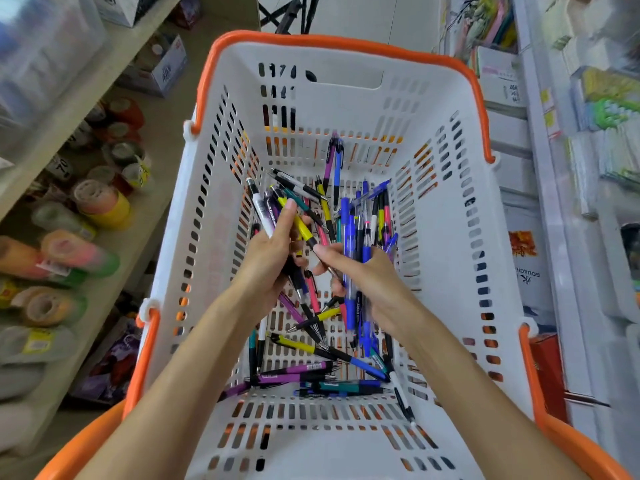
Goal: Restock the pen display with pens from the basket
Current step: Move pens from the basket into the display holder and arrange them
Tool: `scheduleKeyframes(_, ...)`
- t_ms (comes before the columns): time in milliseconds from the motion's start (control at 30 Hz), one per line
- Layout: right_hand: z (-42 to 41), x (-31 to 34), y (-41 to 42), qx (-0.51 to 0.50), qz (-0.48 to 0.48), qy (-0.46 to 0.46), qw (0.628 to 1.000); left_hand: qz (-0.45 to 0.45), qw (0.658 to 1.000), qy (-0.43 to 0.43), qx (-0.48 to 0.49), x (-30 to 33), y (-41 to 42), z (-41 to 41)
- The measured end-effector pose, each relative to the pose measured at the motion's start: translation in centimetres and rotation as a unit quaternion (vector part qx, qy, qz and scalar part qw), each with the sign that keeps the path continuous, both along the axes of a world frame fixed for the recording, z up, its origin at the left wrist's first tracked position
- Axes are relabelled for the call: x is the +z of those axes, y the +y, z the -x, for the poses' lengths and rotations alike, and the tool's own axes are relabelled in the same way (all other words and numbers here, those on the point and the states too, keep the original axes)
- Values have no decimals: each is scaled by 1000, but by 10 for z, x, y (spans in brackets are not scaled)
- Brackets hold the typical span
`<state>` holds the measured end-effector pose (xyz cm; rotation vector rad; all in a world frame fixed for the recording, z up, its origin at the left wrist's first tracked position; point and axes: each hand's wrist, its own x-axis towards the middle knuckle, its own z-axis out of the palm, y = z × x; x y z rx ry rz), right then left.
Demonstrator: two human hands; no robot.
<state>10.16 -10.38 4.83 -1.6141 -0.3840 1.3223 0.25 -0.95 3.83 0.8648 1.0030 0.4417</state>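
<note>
A white plastic basket (446, 237) with an orange rim fills the middle of the view. Several loose pens (304, 372) in purple, yellow, teal, blue and black lie across its slotted floor. Both my hands are inside it. My left hand (273, 258) grips a bundle of mixed pens (268, 209), white, purple and yellow ones sticking up past my fingers. My right hand (367, 278) grips a bunch of blue pens (351, 237) that stand upright. The two hands almost touch. No pen display is in view.
On the left, a beige shelf (114, 53) carries rolls of coloured tape (104, 206) and small boxes (162, 67). On the right, white shelving (540, 188) holds paper goods and packaged stationery (609, 105). Pale floor (349, 15) shows beyond the basket.
</note>
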Motion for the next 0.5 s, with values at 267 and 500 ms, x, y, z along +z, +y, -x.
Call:
scheduleKeyframes(267,-18,9,0,14,25,195,980,-16,999,40,20,1,11,10)
scheduleKeyframes(500,-18,9,-3,113,22,142,983,56,997,6,-50,8,6,6)
